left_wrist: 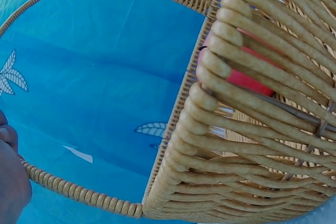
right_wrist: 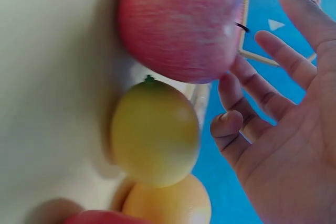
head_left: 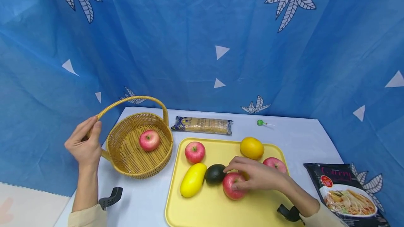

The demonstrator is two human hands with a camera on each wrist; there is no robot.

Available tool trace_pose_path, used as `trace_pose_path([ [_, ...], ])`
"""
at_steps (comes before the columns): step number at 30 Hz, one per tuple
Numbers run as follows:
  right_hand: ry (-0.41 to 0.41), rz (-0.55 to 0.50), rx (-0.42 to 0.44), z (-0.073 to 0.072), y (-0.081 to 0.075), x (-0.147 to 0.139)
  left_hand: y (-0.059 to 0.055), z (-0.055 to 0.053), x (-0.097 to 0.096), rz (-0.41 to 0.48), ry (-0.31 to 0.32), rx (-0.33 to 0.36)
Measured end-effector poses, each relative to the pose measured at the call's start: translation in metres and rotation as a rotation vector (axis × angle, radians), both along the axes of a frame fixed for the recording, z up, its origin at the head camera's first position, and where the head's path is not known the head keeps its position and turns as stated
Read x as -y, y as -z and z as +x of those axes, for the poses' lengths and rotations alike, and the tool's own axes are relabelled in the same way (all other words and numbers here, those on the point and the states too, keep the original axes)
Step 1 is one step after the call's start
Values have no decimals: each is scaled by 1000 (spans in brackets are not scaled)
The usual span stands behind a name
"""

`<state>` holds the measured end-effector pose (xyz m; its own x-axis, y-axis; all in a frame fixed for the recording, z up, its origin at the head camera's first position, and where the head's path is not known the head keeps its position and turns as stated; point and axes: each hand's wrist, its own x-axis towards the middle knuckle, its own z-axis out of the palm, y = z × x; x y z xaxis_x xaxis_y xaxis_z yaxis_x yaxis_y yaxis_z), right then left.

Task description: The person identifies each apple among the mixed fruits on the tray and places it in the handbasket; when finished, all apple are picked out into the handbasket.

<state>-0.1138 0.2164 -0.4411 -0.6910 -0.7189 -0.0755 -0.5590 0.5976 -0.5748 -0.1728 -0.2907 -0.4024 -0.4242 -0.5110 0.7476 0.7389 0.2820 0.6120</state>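
My left hand [head_left: 85,142] grips the handle of a wicker basket [head_left: 115,171] at the left, and the fingers show at the handle's edge in the left wrist view. A red apple [head_left: 149,140] lies inside the basket. My right hand [head_left: 258,176] reaches over a red apple [head_left: 233,189] on the yellow tray [head_left: 202,214]. In the right wrist view its fingers are spread and loosely bent, with the tips right by the apple [right_wrist: 181,24]. A dark green avocado [head_left: 215,174] sits left of this apple. A yellow-green fruit [right_wrist: 156,132], mostly hidden under my hand in the head view, lies close by.
Also on the tray are a yellow mango [head_left: 193,180], an orange-yellow fruit [head_left: 251,148] and red apples [head_left: 194,152] at back left and right. Behind it lie a noodle packet [head_left: 203,125] and a green lollipop [head_left: 260,122]. A black curry packet [head_left: 344,192] lies at the right.
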Motion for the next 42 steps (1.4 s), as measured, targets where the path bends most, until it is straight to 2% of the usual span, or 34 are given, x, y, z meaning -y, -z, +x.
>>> trace_pose_path([
  [6,-16,59,-76,6,5,-5,-1,1,0,17,18,-8],
  [15,-7,168,-74,12,7,-7,-2,-1,-4,13,36,-39],
  [21,-6,216,-97,14,7,-5,-2,1,-3,13,29,-18],
  [25,-4,246,-79,15,7,-1,2,-1,0,18,26,-9],
  [31,-2,284,-73,17,7,4,6,-4,5,11,11,3],
  [36,-4,295,-107,18,8,5,4,-3,4,7,9,4],
  [42,2,316,-100,19,10,8,4,-2,4,5,11,2],
])
